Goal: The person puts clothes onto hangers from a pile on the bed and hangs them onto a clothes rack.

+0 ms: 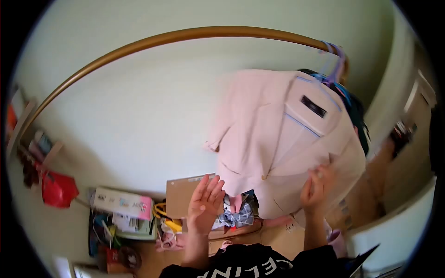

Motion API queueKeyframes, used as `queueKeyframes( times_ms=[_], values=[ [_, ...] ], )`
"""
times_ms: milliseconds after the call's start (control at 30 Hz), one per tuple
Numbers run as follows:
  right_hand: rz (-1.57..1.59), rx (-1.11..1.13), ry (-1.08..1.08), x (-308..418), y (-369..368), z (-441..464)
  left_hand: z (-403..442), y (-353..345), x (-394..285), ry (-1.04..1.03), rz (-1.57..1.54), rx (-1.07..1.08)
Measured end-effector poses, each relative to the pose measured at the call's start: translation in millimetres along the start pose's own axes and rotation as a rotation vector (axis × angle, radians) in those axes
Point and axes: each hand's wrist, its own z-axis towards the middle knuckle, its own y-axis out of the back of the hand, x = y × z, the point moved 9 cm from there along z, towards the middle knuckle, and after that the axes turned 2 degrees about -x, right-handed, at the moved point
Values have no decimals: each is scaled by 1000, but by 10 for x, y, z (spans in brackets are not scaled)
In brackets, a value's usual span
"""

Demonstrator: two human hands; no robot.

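Note:
A pale pink blazer (250, 120) hangs on a light blue hanger (302, 125) toward the right end of the rail, its front turned to me and a dark label inside the collar. My left hand (206, 204) is raised below the blazer's sleeve, palm showing, fingers stretched and nothing in them. In front of the blazer's lower right side is my right hand (319, 185), somewhat blurred, its fingers loosely bent and apart from the thumb. Whether it touches the cloth I cannot tell.
A curved brown rail (204, 32) runs along the wall, with a purple hanger (339, 65) and darker clothes (356, 111) behind the blazer. Below stand a cardboard box (178, 197), a white-and-pink box (123, 202) and a grey plaid bow (241, 215). A red bag (59, 189) hangs left.

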Motion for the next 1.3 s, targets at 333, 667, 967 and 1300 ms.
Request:
queueKeyframes(
  times_ms=[333,667,967,1300],
  values=[
    [686,202,-135,215,-1164,-389,-2190,931,-769,-358,286,-806],
    [1394,614,167,2602,-1325,-844,-4705,-244,-534,-1009,215,-1411],
    [1858,731,495,4397,405,-1291,-6499,-1148,24,-1518,255,-1535],
    [2139,717,888,5815,3249,-2493,-8802,-2450,504,-1907,444,-1721]
  ],
)
